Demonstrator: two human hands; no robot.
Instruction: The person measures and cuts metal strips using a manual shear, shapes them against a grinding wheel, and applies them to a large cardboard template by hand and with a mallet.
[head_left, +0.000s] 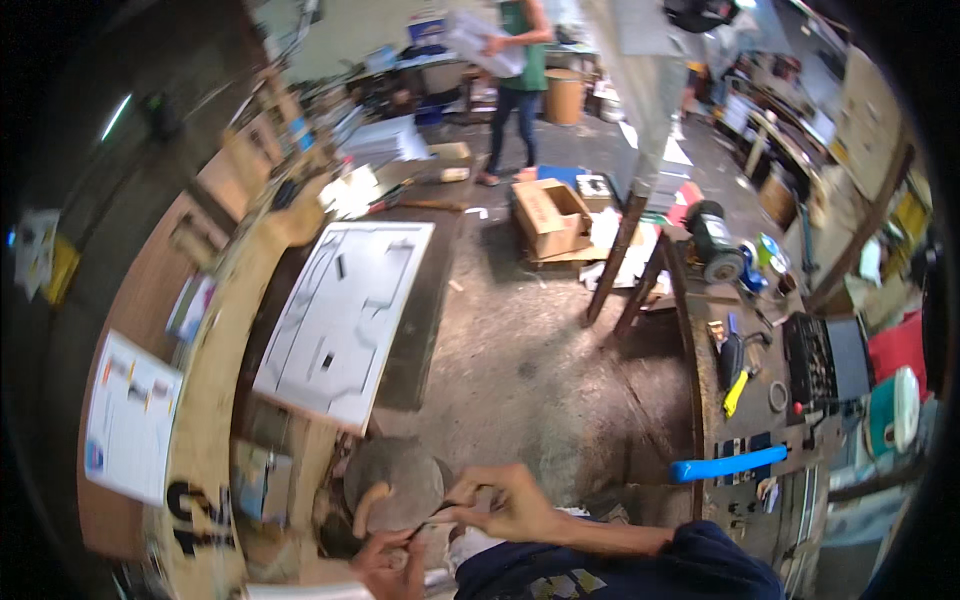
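Observation:
At the bottom middle, my right hand (512, 507) is closed in a pinch, and a thin dark strip (432, 520) runs from its fingers. My left hand (388, 562) is lower and to the left, its fingers closed at the other end of the strip. Just beyond both hands sits a round grey block or disc (415, 478), with a curved tan piece (372, 508) that looks like a wooden handle lying over it. Farther off, a white board (345, 310) with black lines on it lies slanted. Blur hides the strip's exact kind.
A long wooden bench (215, 350) curves along the left, bearing a printed sheet (130, 420). To the right, a workbench holds a blue bar handle (730, 464) and tools. An open cardboard box (552, 218) sits on the floor ahead. Another person (518, 80) stands at the back holding papers.

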